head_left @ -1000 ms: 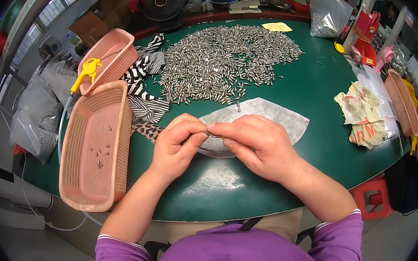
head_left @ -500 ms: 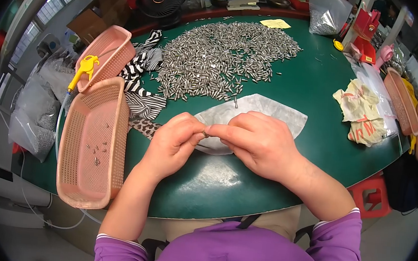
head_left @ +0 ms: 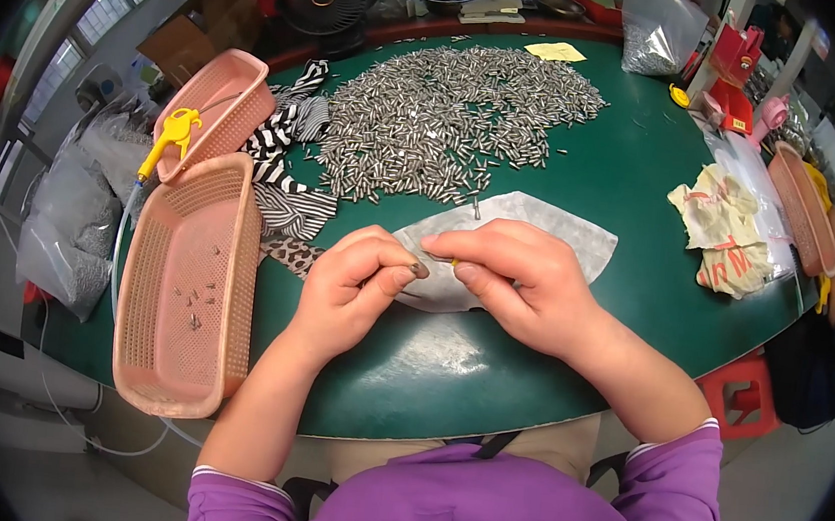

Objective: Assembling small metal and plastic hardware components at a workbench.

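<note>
My left hand (head_left: 350, 279) pinches a small metal pin (head_left: 420, 270) between thumb and fingers. Right beside it, my right hand (head_left: 516, 280) grips a thin yellow-tipped tool (head_left: 452, 261), its tip almost touching the pin. Both hands hover over a white cloth (head_left: 551, 235) on the green round table (head_left: 489, 348). A large heap of small metal pins (head_left: 451, 118) is spread on the table beyond the hands. One loose pin (head_left: 476, 207) lies at the cloth's far edge.
A pink mesh basket (head_left: 190, 279) holding several pins sits at the left, a second pink basket (head_left: 213, 105) with a yellow air gun (head_left: 170, 136) behind it. Striped fabric (head_left: 289, 188) lies between baskets and heap. Rags (head_left: 726, 240) and pink trays (head_left: 805, 207) are at the right.
The hands have drawn slightly apart and stay over the cloth; the pin now shows at my left fingertips. The view has shifted a little.
</note>
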`<action>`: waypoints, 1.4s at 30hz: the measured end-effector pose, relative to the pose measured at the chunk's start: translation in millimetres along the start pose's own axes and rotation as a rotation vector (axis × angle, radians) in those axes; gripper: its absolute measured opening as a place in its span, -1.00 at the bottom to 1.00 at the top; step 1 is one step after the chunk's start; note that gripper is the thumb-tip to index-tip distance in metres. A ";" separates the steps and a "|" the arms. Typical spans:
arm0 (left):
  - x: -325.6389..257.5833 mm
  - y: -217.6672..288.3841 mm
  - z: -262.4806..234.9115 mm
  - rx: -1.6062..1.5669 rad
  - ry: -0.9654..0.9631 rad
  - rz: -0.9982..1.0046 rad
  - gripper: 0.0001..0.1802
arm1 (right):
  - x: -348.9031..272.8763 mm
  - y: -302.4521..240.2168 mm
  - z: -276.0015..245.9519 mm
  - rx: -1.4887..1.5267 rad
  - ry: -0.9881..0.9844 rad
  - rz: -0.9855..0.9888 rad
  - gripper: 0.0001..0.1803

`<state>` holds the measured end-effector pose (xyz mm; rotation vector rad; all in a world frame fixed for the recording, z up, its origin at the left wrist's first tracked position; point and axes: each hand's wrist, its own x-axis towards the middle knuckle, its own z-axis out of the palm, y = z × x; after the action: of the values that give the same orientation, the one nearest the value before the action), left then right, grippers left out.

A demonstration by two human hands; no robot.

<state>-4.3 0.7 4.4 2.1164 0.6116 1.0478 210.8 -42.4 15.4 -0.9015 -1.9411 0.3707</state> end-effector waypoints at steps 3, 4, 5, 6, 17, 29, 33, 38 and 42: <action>-0.1 1.1 0.4 0.000 0.044 0.008 -0.97 | 0.3 -1.8 -0.5 0.005 -0.016 -0.045 -0.63; -0.1 1.7 0.3 -0.002 0.055 0.004 -0.97 | 0.3 -2.5 -0.6 -0.007 -0.024 -0.060 -0.62; -0.2 2.1 0.0 -0.002 0.056 0.004 -0.97 | 0.3 -2.9 -0.7 -0.008 -0.025 -0.060 -0.62; -0.3 2.3 -0.4 0.009 0.058 0.008 -0.97 | 0.4 -3.3 -0.8 -0.025 -0.034 -0.056 -0.61; -1.1 1.8 0.8 0.040 0.063 0.004 -0.96 | 0.0 -5.8 -2.2 -0.133 -0.050 -0.064 -0.61; -0.7 4.3 1.7 0.102 0.064 0.007 -0.97 | -1.7 -4.1 0.6 -0.087 -0.049 -0.024 -0.59; -0.5 3.1 1.7 0.086 0.017 0.032 -0.97 | -1.6 -4.1 -1.5 -0.327 -0.037 -0.132 -0.59; -1.0 3.4 5.0 0.022 0.028 0.019 -0.97 | -1.2 -3.2 -2.9 -0.336 -0.019 -0.134 -0.62; -1.5 3.0 2.4 0.046 0.078 0.005 -0.98 | -1.5 -3.5 0.5 -0.037 -0.027 -0.026 -0.60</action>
<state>-2.8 -3.2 4.9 2.1252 0.6747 1.1335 209.3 -45.9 16.3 -0.8982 -1.9883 0.3334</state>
